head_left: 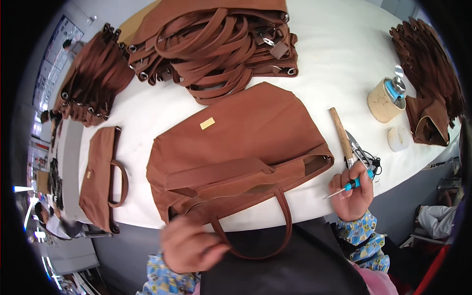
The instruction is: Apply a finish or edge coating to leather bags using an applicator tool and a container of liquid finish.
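A brown fabric tote bag [236, 152] lies flat at the near edge of the white table [334, 64], a small tan label on its side. The left hand [189, 246] curls its fingers around the bag's near corner beside the looped handle [275, 231]. The right hand [351, 194], just right of the bag, pinches a thin blue-handled tool [348, 187]. Beyond it lie a wooden-handled tool [341, 135] and a tape roll [398, 138]. A stack of brown bags [216, 44] sits far; another bag [101, 177] lies left.
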Demonstrator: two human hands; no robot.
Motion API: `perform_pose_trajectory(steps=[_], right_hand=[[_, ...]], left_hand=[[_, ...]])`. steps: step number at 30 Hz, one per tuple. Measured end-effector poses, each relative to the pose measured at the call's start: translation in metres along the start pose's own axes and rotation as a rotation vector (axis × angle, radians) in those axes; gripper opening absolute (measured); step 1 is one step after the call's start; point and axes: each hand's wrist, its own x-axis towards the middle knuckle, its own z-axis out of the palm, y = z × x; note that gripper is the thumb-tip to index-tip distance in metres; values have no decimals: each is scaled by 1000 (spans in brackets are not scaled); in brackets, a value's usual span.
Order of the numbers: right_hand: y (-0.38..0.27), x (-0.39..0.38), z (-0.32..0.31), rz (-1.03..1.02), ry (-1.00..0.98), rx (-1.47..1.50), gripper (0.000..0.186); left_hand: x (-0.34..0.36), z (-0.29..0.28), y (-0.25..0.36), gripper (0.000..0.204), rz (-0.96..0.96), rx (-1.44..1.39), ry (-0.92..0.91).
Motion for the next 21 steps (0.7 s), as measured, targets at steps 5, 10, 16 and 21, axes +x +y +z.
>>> perform_pose_trajectory(steps=[5, 10, 16, 21], right_hand=[[1, 0, -10, -26, -36, 95, 24], [2, -4, -13, -5, 3, 163, 20], [2, -5, -13, -2, 27, 147, 19], [2, -3, -11, -10, -21, 110, 19]], left_hand=[[39, 56, 26, 60, -113, 44, -352], [57, 73, 27, 77, -157, 231, -511], [60, 64, 26, 77, -75, 323, -616], [61, 59, 28, 77, -82, 356, -648]])
